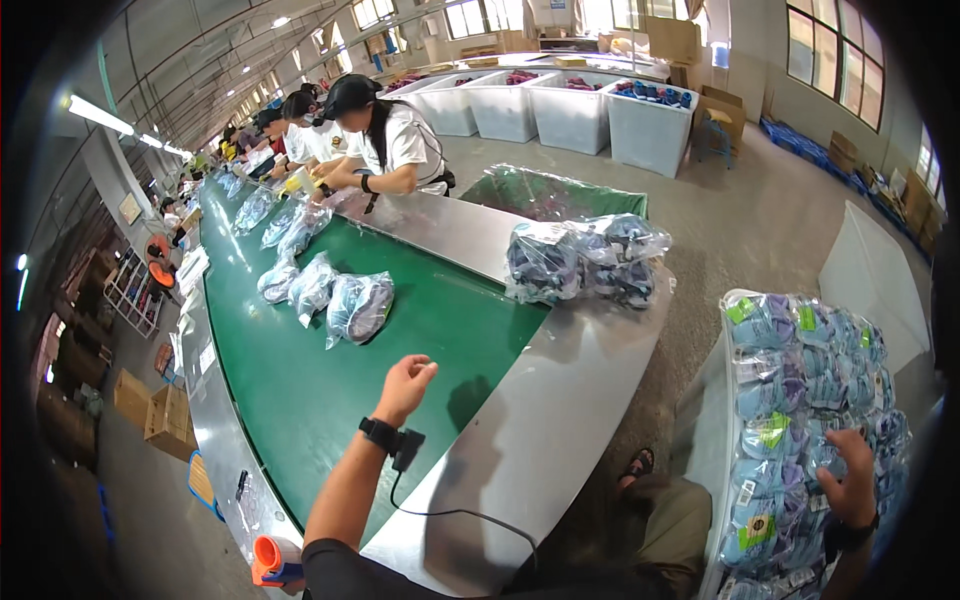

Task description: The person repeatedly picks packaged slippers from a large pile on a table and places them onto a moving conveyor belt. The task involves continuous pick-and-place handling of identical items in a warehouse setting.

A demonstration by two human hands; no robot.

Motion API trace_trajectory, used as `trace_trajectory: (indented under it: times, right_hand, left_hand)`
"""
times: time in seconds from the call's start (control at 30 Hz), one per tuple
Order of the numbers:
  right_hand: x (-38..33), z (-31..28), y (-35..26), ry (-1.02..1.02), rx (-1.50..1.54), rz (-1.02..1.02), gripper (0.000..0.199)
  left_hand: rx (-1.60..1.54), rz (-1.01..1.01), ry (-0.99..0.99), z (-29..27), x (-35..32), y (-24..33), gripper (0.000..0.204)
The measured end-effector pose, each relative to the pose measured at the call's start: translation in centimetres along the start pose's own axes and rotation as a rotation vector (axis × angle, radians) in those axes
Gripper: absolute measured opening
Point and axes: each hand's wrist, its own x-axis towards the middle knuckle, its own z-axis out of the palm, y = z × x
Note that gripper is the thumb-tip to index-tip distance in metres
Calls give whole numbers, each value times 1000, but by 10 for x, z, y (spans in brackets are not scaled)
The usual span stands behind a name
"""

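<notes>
My left hand (403, 388) hovers over the green conveyor belt (450, 310), its fingers curled together with nothing visible in them. Farther up the belt, in front of that hand, lies a transparent bag with blue-grey shoes (359, 308). Two similar bags (312, 288) rest just beyond it. At the right, my right hand (850, 480) is over a large white bin (700, 450) packed with bagged blue and purple shoes (768, 437), some with green labels. Its thumb and fingers are apart; whether they touch a bag I cannot tell.
Several bagged shoes (585, 262) are stacked on the metal table edge (560, 390). Co-workers (395, 145) stand along the belt's far side. A green-lined container (560, 195) stands behind the stack. An orange tape dispenser (275, 560) sits at lower left. A cable (470, 513) hangs from my left wrist.
</notes>
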Motion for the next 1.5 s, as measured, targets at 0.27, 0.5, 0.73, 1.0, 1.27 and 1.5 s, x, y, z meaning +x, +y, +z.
trace_trajectory:
  times: [0.27,0.5,0.73,1.0,1.27,1.5]
  right_hand:
    - [10,22,-7,-8,-13,-159,60]
    - [22,43,-17,-88,56,-160,67]
    - [21,54,-33,-21,48,-217,64]
    - [48,25,-90,-81,152,-121,50]
    - [24,-2,-109,24,126,-168,44]
    - [53,-9,-128,15,160,-434,43]
  left_hand:
    - [776,-44,429,-94,142,-77,71]
    - [821,-151,401,-112,181,-135,93]
    - [856,220,367,-7,74,-97,100]
    - [-829,-294,27,13,36,-32,57]
    - [-1192,-258,-92,36,50,-18,42]
    - [-1329,-223,-442,41,-40,64,52]
